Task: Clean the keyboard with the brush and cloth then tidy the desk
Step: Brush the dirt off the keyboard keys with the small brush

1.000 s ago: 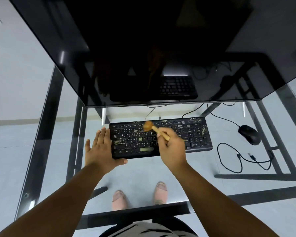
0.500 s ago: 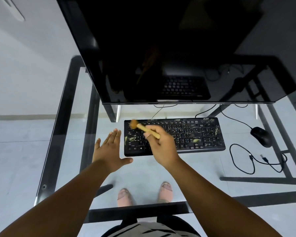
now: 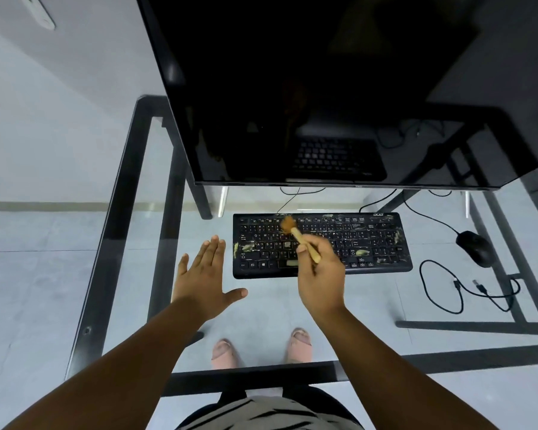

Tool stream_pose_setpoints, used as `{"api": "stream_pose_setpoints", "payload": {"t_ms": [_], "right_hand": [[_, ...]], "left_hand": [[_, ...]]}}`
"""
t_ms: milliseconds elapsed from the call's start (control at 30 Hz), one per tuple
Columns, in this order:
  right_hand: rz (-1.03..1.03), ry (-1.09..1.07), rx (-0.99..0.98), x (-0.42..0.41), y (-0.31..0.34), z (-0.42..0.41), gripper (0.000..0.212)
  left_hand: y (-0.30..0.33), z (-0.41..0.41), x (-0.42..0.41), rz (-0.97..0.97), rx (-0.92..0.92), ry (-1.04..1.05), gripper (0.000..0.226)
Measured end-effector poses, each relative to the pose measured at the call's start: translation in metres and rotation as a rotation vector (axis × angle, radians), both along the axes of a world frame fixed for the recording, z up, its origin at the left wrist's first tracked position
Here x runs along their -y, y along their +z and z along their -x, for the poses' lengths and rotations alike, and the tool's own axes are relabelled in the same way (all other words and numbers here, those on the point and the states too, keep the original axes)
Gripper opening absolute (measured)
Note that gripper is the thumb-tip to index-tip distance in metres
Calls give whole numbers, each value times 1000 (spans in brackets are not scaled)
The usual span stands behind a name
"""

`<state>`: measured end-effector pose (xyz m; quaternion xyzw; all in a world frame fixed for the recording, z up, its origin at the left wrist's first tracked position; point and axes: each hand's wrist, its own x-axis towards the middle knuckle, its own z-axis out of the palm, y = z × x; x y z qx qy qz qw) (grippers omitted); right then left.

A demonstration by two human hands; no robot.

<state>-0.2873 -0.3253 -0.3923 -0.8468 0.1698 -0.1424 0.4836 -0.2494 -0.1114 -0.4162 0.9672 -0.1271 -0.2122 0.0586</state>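
My right hand (image 3: pixel 322 279) grips the brush (image 3: pixel 300 238), bristles over the upper left keys of the keyboard (image 3: pixel 322 245). My left hand (image 3: pixel 204 276) is flat, fingers straight, just left of the keyboard. The mouse (image 3: pixel 475 248) lies right of it.

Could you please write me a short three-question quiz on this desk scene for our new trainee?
1. True or false: the left hand rests on the keyboard.
2. What does the right hand hold? A) a cloth B) a brush C) the mouse
3. Fill in: the brush's bristles are over the keyboard's ____ rows of keys, left of centre.

Key:
1. False: it is spread flat, fingers straight, left of the keyboard, not on it.
2. B: the fingers grip the wooden handle; the mouse lies untouched to the right.
3. Top; yellowish debris still dots the keys.
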Motion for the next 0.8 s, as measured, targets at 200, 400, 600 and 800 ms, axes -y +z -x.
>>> {"api": "stream_pose_setpoints", "payload": {"t_ms": [200,400,600,800], "right_hand": [[75,-65,-51,-4,2,12,17],[51,235,-106,-18,7,23,11],[-89,185,-60,-18,9,30,12],[54,51,-77,-19,3,39,9]], "left_hand": [[-1,1,-2,-15,-11,-22,107],[-2,5,-6,-12,-25,-28,103],[-2,3,-5,18,-38,-27,103],[-3,3,-8,41,-46,-22,106]]}}
